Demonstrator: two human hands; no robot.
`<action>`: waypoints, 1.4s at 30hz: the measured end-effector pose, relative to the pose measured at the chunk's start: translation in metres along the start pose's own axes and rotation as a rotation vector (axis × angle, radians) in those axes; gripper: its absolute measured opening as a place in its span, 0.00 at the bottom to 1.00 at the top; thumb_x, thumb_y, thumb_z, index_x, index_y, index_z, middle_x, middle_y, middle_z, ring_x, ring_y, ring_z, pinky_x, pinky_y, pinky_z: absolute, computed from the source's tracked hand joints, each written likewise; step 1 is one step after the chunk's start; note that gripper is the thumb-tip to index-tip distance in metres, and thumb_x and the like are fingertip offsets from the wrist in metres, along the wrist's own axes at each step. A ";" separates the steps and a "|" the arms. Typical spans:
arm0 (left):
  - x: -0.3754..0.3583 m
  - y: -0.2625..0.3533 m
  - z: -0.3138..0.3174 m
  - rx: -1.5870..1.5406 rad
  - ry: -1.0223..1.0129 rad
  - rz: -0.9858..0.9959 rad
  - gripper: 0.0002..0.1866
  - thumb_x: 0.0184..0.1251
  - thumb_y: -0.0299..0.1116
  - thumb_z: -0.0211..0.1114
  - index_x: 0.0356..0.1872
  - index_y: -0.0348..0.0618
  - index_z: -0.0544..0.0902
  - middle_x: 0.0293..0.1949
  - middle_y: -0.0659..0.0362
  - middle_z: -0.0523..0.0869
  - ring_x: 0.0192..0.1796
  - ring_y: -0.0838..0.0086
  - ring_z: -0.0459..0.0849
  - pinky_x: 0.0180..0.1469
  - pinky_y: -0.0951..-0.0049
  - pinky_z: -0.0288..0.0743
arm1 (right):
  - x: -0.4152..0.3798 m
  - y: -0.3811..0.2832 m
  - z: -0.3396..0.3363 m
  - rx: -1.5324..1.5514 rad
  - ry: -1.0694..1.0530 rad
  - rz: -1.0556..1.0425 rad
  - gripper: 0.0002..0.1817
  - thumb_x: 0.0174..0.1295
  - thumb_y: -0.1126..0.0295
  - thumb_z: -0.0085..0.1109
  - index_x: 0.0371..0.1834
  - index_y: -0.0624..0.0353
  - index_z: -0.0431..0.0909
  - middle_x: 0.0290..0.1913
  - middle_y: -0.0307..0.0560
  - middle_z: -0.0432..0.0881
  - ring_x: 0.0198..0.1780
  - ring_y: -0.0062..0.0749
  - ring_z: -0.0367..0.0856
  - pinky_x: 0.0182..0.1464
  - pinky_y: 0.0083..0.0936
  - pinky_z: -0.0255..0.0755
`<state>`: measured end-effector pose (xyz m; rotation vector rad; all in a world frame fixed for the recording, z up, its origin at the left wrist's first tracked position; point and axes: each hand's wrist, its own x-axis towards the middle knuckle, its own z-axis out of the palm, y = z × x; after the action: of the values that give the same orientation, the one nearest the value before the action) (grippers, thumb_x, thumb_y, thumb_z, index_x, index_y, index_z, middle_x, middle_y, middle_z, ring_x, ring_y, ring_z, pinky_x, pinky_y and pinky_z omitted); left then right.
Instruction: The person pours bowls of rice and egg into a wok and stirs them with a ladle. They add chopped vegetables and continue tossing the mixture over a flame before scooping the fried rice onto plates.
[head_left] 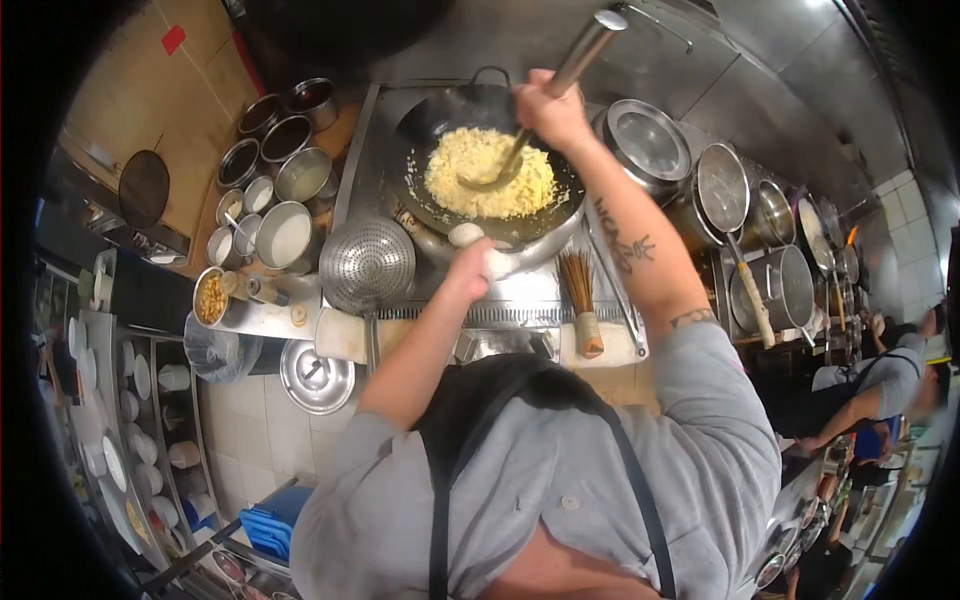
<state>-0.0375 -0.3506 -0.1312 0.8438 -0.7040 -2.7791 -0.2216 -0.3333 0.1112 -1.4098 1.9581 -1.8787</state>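
Note:
A black wok (425, 120) sits on the stove, with a heap of yellow-white fried rice (455, 160) in it. My right hand (553, 110), above the wok's far right side, is wrapped around the long metal handle of a wok ladle (588, 52). The ladle's bowl presses into the rice. At the wok's near rim, my left hand (470, 270) is closed on a white cloth (497, 264), which bunches against the rim. Whatever part of the wok lies under the cloth is hidden.
A perforated strainer (367, 264) and a bamboo brush (580, 300) flank the wok. Pots of liquids and seasonings (284, 235) stand left. Mesh skimmers (722, 190) and pans crowd the right. A lid (317, 376) lies lower left. Another person (870, 385) is at far right.

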 end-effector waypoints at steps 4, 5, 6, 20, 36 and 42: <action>-0.008 0.005 0.007 -0.020 0.058 0.010 0.12 0.65 0.25 0.54 0.48 0.32 0.71 0.45 0.47 0.81 0.46 0.55 0.85 0.52 0.55 0.82 | 0.057 0.017 -0.089 0.396 0.157 0.055 0.14 0.65 0.64 0.57 0.24 0.60 0.79 0.14 0.34 0.68 0.13 0.20 0.65 0.16 0.24 0.60; -0.006 0.004 0.004 -0.042 0.036 0.001 0.13 0.62 0.24 0.56 0.47 0.33 0.71 0.44 0.48 0.81 0.45 0.56 0.85 0.51 0.56 0.83 | 0.057 -0.008 -0.100 0.503 0.228 0.074 0.11 0.64 0.66 0.57 0.25 0.58 0.77 0.14 0.32 0.64 0.12 0.19 0.59 0.15 0.23 0.55; -0.003 0.003 0.001 -0.053 0.039 -0.005 0.13 0.62 0.24 0.56 0.47 0.33 0.71 0.43 0.49 0.81 0.45 0.56 0.85 0.50 0.57 0.83 | 0.056 -0.021 -0.108 0.470 0.285 0.053 0.13 0.63 0.68 0.58 0.21 0.54 0.71 0.14 0.31 0.62 0.12 0.19 0.57 0.15 0.22 0.53; -0.015 0.011 0.014 -0.058 0.085 -0.016 0.14 0.60 0.22 0.57 0.48 0.32 0.71 0.44 0.48 0.81 0.43 0.56 0.85 0.49 0.57 0.84 | 0.019 -0.022 0.037 0.443 -0.108 -0.011 0.14 0.63 0.69 0.56 0.19 0.59 0.72 0.15 0.41 0.72 0.14 0.24 0.68 0.16 0.24 0.64; -0.099 -0.006 0.058 -0.082 0.272 -0.071 0.13 0.62 0.21 0.56 0.48 0.29 0.74 0.40 0.46 0.84 0.40 0.56 0.86 0.41 0.58 0.85 | 0.057 -0.028 -0.061 0.391 0.181 0.495 0.14 0.59 0.67 0.53 0.16 0.48 0.64 0.12 0.30 0.57 0.12 0.22 0.53 0.16 0.27 0.52; -0.078 -0.014 0.012 0.104 0.123 -0.070 0.16 0.65 0.22 0.52 0.53 0.30 0.69 0.48 0.46 0.81 0.46 0.55 0.86 0.48 0.56 0.85 | 0.033 0.007 -0.033 0.528 0.252 0.050 0.10 0.59 0.73 0.57 0.21 0.59 0.69 0.15 0.39 0.64 0.14 0.29 0.64 0.17 0.32 0.59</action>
<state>0.0202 -0.3126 -0.0913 1.0686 -0.8176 -2.7422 -0.2648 -0.3307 0.1301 -1.0026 1.3909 -2.4012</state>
